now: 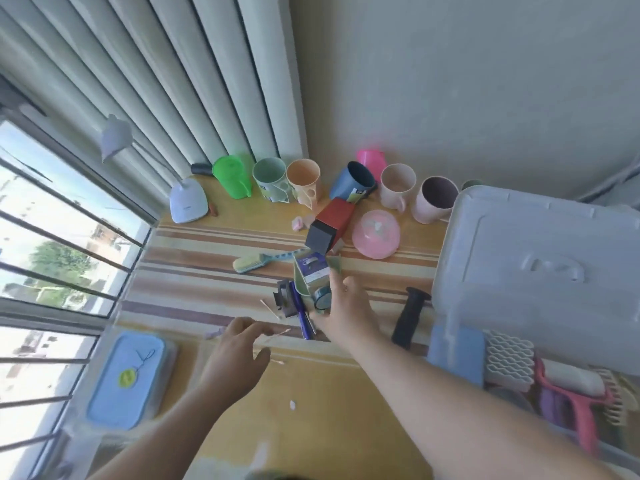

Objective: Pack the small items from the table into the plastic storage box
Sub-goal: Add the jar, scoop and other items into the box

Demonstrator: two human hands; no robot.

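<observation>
The clear plastic storage box (450, 341) stands at the right with its grey lid (540, 265) raised; combs and brushes lie inside. My right hand (346, 306) reaches to mid-table and closes around the right edge of a green card packet (304, 285), which has a purple label and a small dark roll at its lower end. A blue pen (299, 317) and a black clip (284, 299) lie just left of the packet. My left hand (239, 344) hovers with fingers apart over scattered cotton swabs (273, 332) and holds nothing.
A black handle grip (410, 317) lies beside the box. Behind are a green brush (256, 263), a red and black carton (329, 226), a pink dome lid (375, 233) and several cups (303, 181) along the wall. A blue-lidded container (128, 379) sits left by the window.
</observation>
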